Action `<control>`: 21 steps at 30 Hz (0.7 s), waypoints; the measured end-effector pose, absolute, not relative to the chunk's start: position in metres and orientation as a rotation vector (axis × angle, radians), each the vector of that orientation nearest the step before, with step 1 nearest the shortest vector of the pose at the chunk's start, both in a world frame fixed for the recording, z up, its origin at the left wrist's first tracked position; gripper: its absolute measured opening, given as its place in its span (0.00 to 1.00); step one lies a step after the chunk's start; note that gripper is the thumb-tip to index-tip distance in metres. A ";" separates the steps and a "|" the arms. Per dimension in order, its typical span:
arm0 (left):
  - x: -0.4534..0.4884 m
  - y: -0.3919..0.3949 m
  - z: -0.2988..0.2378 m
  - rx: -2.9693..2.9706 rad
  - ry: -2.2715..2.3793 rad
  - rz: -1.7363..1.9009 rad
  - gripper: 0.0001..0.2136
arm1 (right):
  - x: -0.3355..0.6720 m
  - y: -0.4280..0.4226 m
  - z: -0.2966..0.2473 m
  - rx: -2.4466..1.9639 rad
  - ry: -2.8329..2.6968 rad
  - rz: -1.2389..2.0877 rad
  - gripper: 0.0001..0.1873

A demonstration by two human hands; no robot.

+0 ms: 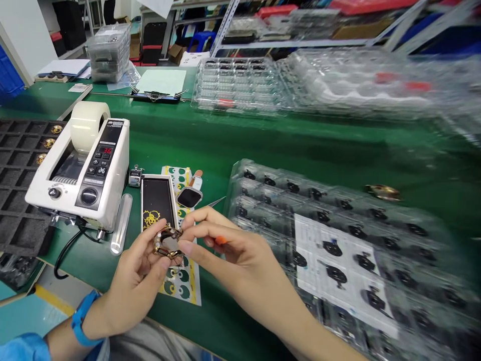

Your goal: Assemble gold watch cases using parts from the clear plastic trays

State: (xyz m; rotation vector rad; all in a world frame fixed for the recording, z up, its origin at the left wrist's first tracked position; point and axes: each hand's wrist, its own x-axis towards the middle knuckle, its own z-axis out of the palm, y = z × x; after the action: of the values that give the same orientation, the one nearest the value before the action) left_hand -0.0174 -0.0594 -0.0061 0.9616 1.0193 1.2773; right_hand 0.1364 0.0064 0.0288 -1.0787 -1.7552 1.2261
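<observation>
My left hand [141, 271] is closed around the edge of a gold-coloured round watch case [167, 242], holding it tilted up over the bench. At the case's right rim, my right hand [229, 250] has its thumb and fingers pinched together. An orange piece [221, 240] pokes out between those fingers; the rest of it is hidden. Behind the right hand, a thin pointed metal tip [217, 201] shows. Just beyond the hands lie a black-lined tray [157, 193] with a yellow gear-like part [151, 218], a smartwatch [190, 196] and a die-cut sticker sheet [193, 286].
A white tape dispenser [122, 165] stands left, beside a clear tube [122, 223] and a small metal counter [135, 176]. Black compartment trays [18, 185] are at far left. Clear blister trays [263, 210] of dark watch parts fill the right; another gold piece [383, 192] lies behind them.
</observation>
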 end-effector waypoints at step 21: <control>-0.006 -0.054 0.001 0.929 1.098 1.351 0.14 | 0.136 0.000 0.019 -0.995 -1.937 0.784 0.09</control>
State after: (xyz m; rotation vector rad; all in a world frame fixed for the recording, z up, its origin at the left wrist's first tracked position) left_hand -0.0061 -0.0536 0.0008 0.9290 1.0978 1.3513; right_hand 0.1355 0.0003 0.0195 -0.9946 -1.9372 0.7837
